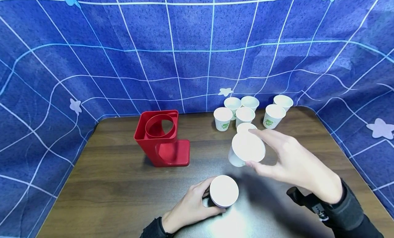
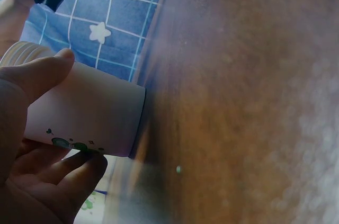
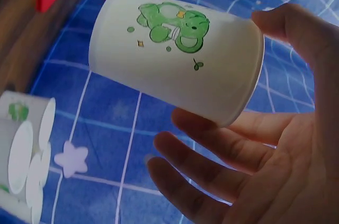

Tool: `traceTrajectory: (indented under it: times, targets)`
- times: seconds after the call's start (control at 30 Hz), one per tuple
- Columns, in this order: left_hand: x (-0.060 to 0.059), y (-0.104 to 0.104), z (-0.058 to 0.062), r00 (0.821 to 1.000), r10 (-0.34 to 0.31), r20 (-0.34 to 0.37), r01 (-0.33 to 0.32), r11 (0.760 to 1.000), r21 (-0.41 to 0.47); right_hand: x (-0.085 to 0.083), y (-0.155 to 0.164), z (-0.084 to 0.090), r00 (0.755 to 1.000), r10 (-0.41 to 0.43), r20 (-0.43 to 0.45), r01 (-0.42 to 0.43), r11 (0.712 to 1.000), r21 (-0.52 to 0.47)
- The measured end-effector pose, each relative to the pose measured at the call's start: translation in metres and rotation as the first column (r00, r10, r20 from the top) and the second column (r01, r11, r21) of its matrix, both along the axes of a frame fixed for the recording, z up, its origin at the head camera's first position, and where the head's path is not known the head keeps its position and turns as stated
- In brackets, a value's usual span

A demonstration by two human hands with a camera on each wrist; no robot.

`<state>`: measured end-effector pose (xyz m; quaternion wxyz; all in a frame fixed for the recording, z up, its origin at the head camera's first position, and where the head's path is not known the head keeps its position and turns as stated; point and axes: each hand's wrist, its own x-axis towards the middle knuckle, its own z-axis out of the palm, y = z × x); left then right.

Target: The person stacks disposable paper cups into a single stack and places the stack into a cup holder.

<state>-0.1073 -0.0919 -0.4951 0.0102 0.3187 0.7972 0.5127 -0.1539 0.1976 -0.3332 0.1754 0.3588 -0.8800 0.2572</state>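
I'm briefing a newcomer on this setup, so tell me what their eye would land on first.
First, the two hands at the near edge of the dark wooden table: the right hand holds a tilted white paper cup above the table, and the left hand grips another white cup low by the table. Next, the bright red cup holder standing left of centre, then the cluster of upright cups at the back right, against the blue grid-patterned backdrop.

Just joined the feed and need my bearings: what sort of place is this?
Probably a staged recording booth, not a kitchen: blue grid cloth walls in a wooden table holding only a red holder and paper cups.
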Motion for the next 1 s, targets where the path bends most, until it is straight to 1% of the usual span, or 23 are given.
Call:
traceTrajectory:
  times: [0.07,0.13,0.23,0.33,0.37,0.4,0.57,0.67,0.83,1.0]
  targets:
    - [0.000,0.000,0.000,1.000,0.000,-0.002,0.000,1.000,-0.001,0.002,-0.002,0.000,0.999,0.048,0.005,-0.048,0.999,0.007]
    - [0.000,0.000,0.000,1.000,0.001,0.015,-0.001,1.000,-0.004,0.003,-0.004,0.000,0.995,0.103,0.008,-0.103,0.995,0.010]
    - [-0.001,0.000,0.000,1.000,0.007,0.017,-0.007,1.000,-0.017,0.005,-0.008,-0.002,0.982,0.186,0.013,-0.186,0.982,0.013]
    - [-0.001,0.000,-0.001,1.000,0.007,0.008,-0.007,1.000,-0.022,0.007,-0.013,-0.007,0.972,0.234,0.028,-0.234,0.972,0.020]
    - [-0.001,0.000,-0.001,1.000,0.005,-0.002,-0.005,1.000,-0.023,0.007,-0.014,-0.008,0.968,0.246,0.046,-0.247,0.969,0.021]
    - [-0.001,0.000,-0.001,1.000,0.003,-0.015,-0.003,1.000,-0.024,0.008,-0.016,-0.010,0.965,0.254,0.065,-0.255,0.967,0.024]
    - [-0.002,-0.001,0.000,1.000,-0.003,-0.018,0.002,1.000,-0.028,0.008,-0.021,-0.021,0.956,0.270,0.119,-0.277,0.959,0.054]
    - [-0.002,-0.001,0.000,1.000,-0.002,-0.012,0.001,1.000,-0.027,0.008,-0.023,-0.027,0.953,0.274,0.126,-0.284,0.957,0.063]
    - [-0.002,0.000,-0.001,0.999,-0.009,-0.052,0.008,1.000,-0.020,0.010,-0.026,-0.034,0.953,0.275,0.127,-0.284,0.956,0.067]
    - [-0.002,-0.001,0.001,1.000,-0.017,-0.004,0.017,1.000,-0.004,0.012,-0.030,-0.038,0.956,0.261,0.132,-0.272,0.959,0.080]
